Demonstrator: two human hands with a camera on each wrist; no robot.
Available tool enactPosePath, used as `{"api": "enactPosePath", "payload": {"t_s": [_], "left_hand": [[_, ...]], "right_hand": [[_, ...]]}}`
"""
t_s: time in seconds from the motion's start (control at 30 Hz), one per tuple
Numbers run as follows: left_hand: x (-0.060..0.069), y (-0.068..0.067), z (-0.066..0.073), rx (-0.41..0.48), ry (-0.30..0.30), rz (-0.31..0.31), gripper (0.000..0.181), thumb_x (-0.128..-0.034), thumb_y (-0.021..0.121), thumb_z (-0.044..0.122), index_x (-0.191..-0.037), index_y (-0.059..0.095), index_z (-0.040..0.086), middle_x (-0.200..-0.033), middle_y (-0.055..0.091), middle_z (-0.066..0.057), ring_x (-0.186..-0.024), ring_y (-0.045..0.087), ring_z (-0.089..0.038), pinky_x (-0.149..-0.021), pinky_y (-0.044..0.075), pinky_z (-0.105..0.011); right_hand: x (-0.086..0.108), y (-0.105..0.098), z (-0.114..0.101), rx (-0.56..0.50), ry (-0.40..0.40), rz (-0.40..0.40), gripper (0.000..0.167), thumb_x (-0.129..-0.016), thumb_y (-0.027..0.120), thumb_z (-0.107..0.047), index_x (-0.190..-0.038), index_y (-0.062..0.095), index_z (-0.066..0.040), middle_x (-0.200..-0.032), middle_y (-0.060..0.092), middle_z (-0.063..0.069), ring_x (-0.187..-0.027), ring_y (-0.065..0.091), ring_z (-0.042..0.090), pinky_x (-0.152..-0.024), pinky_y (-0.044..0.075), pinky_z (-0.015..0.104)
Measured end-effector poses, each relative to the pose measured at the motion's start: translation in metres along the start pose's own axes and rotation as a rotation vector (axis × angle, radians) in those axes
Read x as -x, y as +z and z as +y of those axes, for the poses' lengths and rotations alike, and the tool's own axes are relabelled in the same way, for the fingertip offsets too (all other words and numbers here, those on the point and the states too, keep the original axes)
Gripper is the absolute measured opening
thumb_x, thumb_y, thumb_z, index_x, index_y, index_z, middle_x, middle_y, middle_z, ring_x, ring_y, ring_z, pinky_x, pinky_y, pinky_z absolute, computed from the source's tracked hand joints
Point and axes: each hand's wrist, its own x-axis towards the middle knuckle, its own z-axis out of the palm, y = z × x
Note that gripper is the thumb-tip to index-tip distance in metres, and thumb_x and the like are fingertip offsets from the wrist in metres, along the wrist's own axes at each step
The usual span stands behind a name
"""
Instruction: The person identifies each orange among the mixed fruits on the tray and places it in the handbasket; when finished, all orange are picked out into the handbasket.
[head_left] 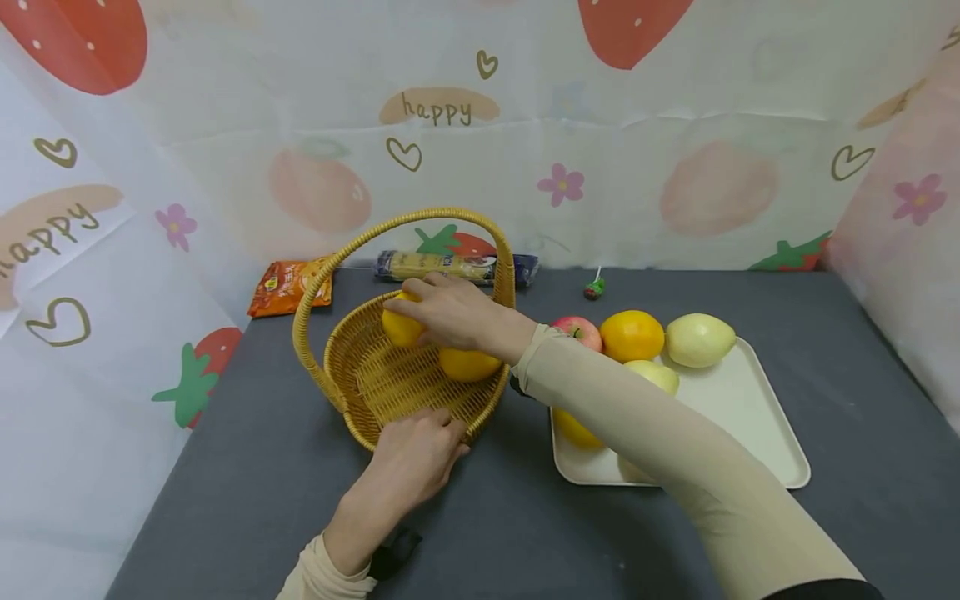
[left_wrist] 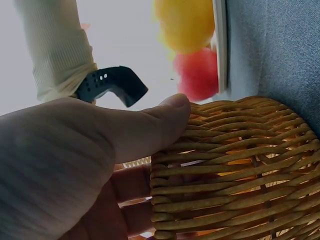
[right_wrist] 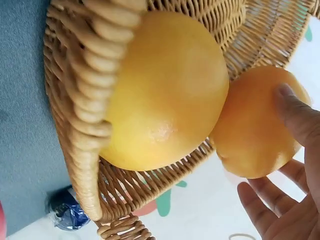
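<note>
A wicker basket (head_left: 390, 392) with a tall arched handle stands on the dark table, left of a tray. My left hand (head_left: 420, 454) grips its near rim, the thumb (left_wrist: 170, 120) outside and the fingers inside. Over the far part of the basket, my right hand (head_left: 457, 312) holds an orange (head_left: 401, 323) between thumb and fingers. In the right wrist view this orange (right_wrist: 260, 122) appears beside a larger yellow-orange fruit (right_wrist: 170, 90). That larger fruit (head_left: 468, 365) lies in the basket under my right wrist; its exact kind is unclear.
A cream tray (head_left: 757, 425) holds a red apple (head_left: 577, 331), an orange (head_left: 632, 335), pale yellow-green fruits (head_left: 700, 340) and a yellow fruit (head_left: 576, 429), partly behind my right arm. Behind the basket lie an orange snack bag (head_left: 288, 287), a long wrapped package (head_left: 450, 266) and a lollipop (head_left: 594, 287).
</note>
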Motion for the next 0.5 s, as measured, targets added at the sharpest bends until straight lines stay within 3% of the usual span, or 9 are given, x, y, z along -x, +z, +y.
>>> {"api": "enactPosePath", "payload": {"t_s": [0.33, 0.5], "left_hand": [[-0.0005, -0.0008, 0.0000, 0.021, 0.005, -0.012, 0.017, -0.0840, 0.076, 0.030, -0.077, 0.066, 0.018, -0.071, 0.059, 0.002, -0.062, 0.058, -0.015, -0.050, 0.047, -0.030], [0.0004, -0.0004, -0.0012, 0.026, 0.008, -0.015, 0.017, -0.0840, 0.076, 0.029, -0.077, 0.067, 0.018, -0.071, 0.059, 0.002, -0.063, 0.059, -0.015, -0.050, 0.048, -0.031]], "right_hand": [[-0.0081, 0.0055, -0.0009, 0.021, 0.024, -0.094, 0.055, -0.096, 0.061, -0.035, -0.148, 0.042, -0.031, -0.148, 0.044, 0.009, -0.127, 0.049, 0.030, -0.100, 0.049, 0.040], [-0.0081, 0.0071, -0.0034, 0.040, 0.042, -0.203, 0.044, -0.105, 0.046, -0.023, -0.147, 0.043, -0.034, -0.154, 0.038, 0.010, -0.135, 0.045, 0.032, -0.106, 0.045, 0.044]]}}
